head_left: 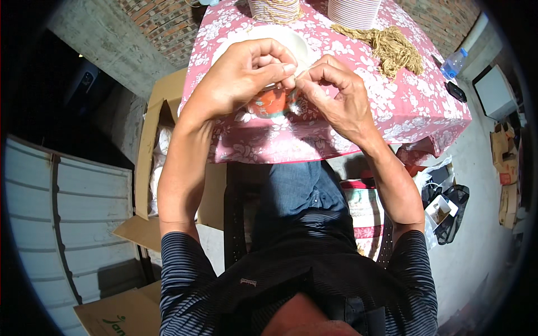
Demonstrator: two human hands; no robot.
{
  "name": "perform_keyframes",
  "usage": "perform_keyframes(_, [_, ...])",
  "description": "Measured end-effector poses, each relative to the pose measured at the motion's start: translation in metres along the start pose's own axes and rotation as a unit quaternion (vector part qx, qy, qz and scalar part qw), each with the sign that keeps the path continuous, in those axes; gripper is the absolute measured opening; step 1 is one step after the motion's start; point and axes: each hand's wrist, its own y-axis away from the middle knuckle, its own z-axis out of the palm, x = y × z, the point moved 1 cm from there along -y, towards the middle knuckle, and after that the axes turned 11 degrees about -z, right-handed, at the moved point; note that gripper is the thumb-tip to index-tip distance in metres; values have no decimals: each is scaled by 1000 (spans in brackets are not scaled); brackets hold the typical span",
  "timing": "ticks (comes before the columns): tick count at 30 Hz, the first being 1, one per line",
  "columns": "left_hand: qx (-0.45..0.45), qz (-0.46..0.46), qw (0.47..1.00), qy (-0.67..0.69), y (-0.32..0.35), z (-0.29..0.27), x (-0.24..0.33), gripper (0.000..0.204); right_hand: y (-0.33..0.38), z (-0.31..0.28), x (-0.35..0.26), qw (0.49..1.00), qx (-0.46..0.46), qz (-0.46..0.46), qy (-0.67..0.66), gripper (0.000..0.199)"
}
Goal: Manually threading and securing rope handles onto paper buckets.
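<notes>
Above the near part of the table, my left hand point(249, 73) and my right hand point(339, 95) meet fingertip to fingertip. Thumb and forefinger of each are closed in a pinch, and what lies between them is too small to make out. Right below and behind the fingers stands a round container, partly covered by my hands. Its red patterned side point(269, 103) shows under my left hand, and a round white thing point(288, 38), perhaps a bowl, shows beyond my knuckles.
A pink flowered tablecloth point(392, 120) covers the table. Toward the back are two white ribbed containers point(354, 12) point(274, 10) and a bundle of tan cord point(395, 49). A water bottle point(454, 63) and a black object point(455, 92) lie at the right edge. An open cardboard box point(148, 162) stands left.
</notes>
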Motion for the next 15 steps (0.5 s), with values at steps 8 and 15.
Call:
perform_keyframes(8, [33,-6,999,-4,10,7,1,22,10,9,-12,984,-5,139,-111,13])
perform_keyframes(15, [100,151,964,-195,18,16,-4,28,10,4,-12,934,17,236,-269,23])
